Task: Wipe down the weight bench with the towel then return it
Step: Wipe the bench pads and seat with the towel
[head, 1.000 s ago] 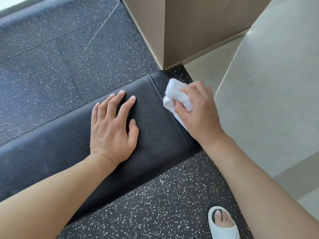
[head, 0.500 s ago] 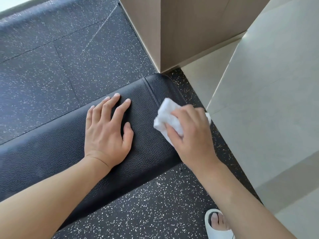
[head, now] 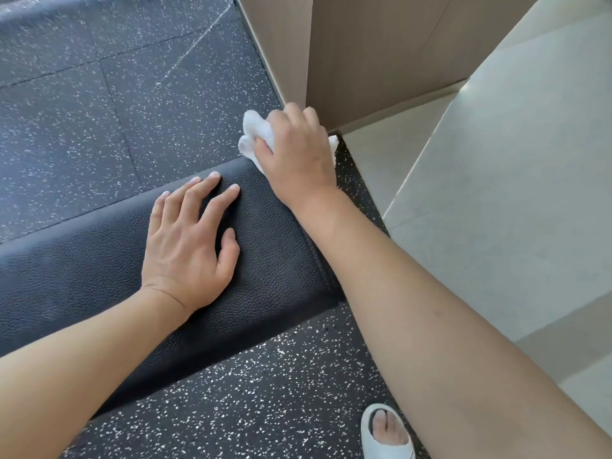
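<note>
Speckled gym floor, one bench, left grip flat, right grip clutching one towel

Bench: a long pad of black, pebble-grained leather-like vinyl with a stitched seam near its rounded end, running low across the speckled rubber floor from the frame's left edge toward the right; its near side face is in shadow.
Towel: a small white cloth, bunched and crumpled, pressed against the far corner of the bench's end; a small white corner pokes out on the far right of the bundle.
</note>
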